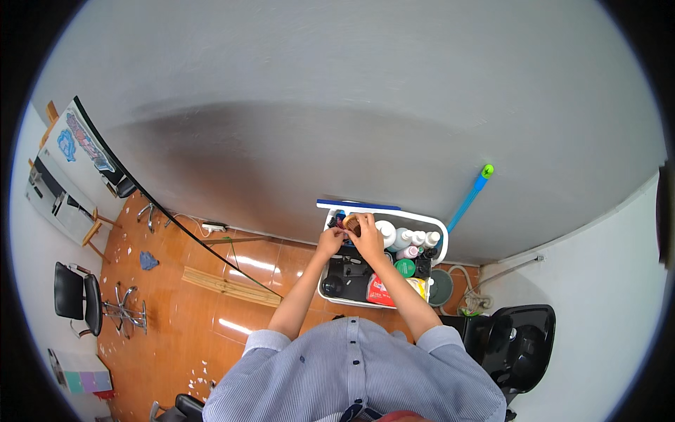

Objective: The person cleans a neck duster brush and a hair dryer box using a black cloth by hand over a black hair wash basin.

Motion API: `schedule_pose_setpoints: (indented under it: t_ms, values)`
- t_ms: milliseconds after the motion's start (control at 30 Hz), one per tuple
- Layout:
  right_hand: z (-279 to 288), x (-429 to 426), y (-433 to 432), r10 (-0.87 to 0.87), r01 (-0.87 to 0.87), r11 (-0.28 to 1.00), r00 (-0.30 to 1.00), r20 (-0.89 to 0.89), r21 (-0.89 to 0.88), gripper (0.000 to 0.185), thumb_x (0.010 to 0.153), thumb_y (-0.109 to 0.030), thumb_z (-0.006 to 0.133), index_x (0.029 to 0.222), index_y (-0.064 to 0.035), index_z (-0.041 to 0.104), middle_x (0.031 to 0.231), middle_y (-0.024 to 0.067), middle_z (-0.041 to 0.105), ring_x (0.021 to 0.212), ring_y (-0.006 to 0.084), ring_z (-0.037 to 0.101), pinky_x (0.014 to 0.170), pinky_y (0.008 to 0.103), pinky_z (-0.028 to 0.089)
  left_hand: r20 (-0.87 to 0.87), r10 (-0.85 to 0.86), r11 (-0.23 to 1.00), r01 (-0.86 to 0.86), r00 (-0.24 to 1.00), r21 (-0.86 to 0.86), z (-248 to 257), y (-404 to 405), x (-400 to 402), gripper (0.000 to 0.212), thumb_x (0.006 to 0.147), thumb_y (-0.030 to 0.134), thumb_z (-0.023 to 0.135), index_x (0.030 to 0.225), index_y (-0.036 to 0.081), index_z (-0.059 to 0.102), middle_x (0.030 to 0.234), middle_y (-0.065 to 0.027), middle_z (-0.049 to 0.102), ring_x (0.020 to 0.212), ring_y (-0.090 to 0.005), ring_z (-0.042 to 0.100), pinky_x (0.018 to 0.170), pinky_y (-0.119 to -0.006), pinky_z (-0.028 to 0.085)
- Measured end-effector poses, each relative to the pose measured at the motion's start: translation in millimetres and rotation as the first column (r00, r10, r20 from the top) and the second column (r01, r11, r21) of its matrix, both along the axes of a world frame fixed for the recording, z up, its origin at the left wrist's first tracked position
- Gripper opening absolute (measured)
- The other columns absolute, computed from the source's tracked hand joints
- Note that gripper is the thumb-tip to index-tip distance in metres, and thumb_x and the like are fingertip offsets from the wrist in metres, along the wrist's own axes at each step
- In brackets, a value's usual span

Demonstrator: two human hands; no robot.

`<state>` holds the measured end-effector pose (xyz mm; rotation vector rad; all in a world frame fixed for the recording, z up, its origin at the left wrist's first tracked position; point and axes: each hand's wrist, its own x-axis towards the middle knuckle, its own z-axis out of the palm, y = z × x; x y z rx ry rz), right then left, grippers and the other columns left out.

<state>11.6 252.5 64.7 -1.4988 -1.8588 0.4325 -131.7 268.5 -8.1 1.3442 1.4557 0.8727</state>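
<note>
A white-rimmed trolley tray [444,232] stands before me against the grey wall. My right hand [367,237] holds a round wooden brush [352,224] with dark bristles over the tray's back left part. Close beside it, my left hand [331,241] has its fingertips near the brush; whether they grip anything is not clear. Under and behind the hands lie small dark, blue and pink items, partly hidden. To the right stand a large white bottle [386,233] and several smaller bottles. A green-lidded tub [405,268] and a red packet [378,291] sit nearer my body.
A blue pole [468,203] with a green tip leans on the wall at right, above a grey bucket [441,287]. A black wash basin [522,348] is at lower right. Wooden planks [227,287] lie on the floor at left, beyond them a black chair [79,298].
</note>
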Motion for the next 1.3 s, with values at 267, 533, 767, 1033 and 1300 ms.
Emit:
schedule_pose_setpoints:
  t_ms: [267, 533, 767, 1033, 1300]
  values:
    - [-24, -10, -9, 0.015, -0.010, 0.995, 0.999, 0.049, -0.101, 0.052, 0.069, -0.011, 0.075, 0.114, -0.0108, 0.049, 0.109, 0.0107, 0.050, 0.095, 0.0349, 0.058, 0.073, 0.0422, 0.051, 0.018, 0.191, 0.981, -0.192, 0.981, 0.042, -13, -19, 1, 0.021, 0.082, 0.012, 0.056, 0.093, -0.004, 0.064, 0.077, -0.0142, 0.068, 0.063, -0.0188, 0.065, 0.061, -0.032, 0.051]
    - [-38, -10, -16, -0.012, 0.000, 0.986, 0.998, -0.069, -0.167, 0.068, 0.066, -0.008, 0.077, 0.123, -0.0042, 0.040, 0.109, 0.0176, 0.050, 0.102, 0.0347, 0.055, 0.084, 0.0409, 0.047, 0.063, 0.354, 0.932, -0.346, 0.933, -0.104, -2, -37, 5, 0.025, 0.085, 0.017, 0.054, 0.092, -0.005, 0.062, 0.075, -0.0130, 0.067, 0.062, -0.0173, 0.064, 0.059, -0.030, 0.050]
    - [-37, 6, -45, -0.023, -0.009, 0.985, 0.983, -0.182, -0.172, 0.060, 0.070, -0.003, 0.072, 0.122, -0.0021, 0.041, 0.106, 0.0159, 0.052, 0.094, 0.0280, 0.056, 0.082, 0.0367, 0.048, 0.279, 0.349, 0.925, -0.282, 0.895, -0.254, 25, -75, 8, 0.024, 0.091, 0.019, 0.048, 0.098, -0.002, 0.058, 0.083, -0.0110, 0.067, 0.069, -0.0145, 0.063, 0.056, -0.026, 0.047]
    - [-19, 18, -127, -0.065, -0.037, 0.983, 0.844, -0.532, -0.180, 0.025, 0.079, -0.005, 0.063, 0.102, -0.0009, 0.056, 0.096, 0.0125, 0.060, 0.080, 0.0214, 0.061, 0.076, 0.0329, 0.049, 0.438, 0.392, 0.911, -0.407, 0.809, -0.064, 48, -180, 30, 0.020, 0.094, 0.018, 0.044, 0.102, 0.005, 0.058, 0.090, -0.0055, 0.067, 0.071, -0.0105, 0.059, 0.061, -0.022, 0.043]
    - [-2, -5, -239, 0.204, -0.419, 0.871, 0.783, -0.587, -0.256, 0.014, 0.087, -0.010, 0.059, 0.098, -0.0005, 0.060, 0.091, 0.0078, 0.065, 0.080, 0.0124, 0.060, 0.073, 0.0252, 0.048, 0.488, 0.616, 0.741, -0.665, 0.619, -0.091, 62, -327, 11, 0.018, 0.096, 0.013, 0.042, 0.100, 0.005, 0.058, 0.091, -0.0057, 0.066, 0.070, -0.0100, 0.058, 0.063, -0.021, 0.044]
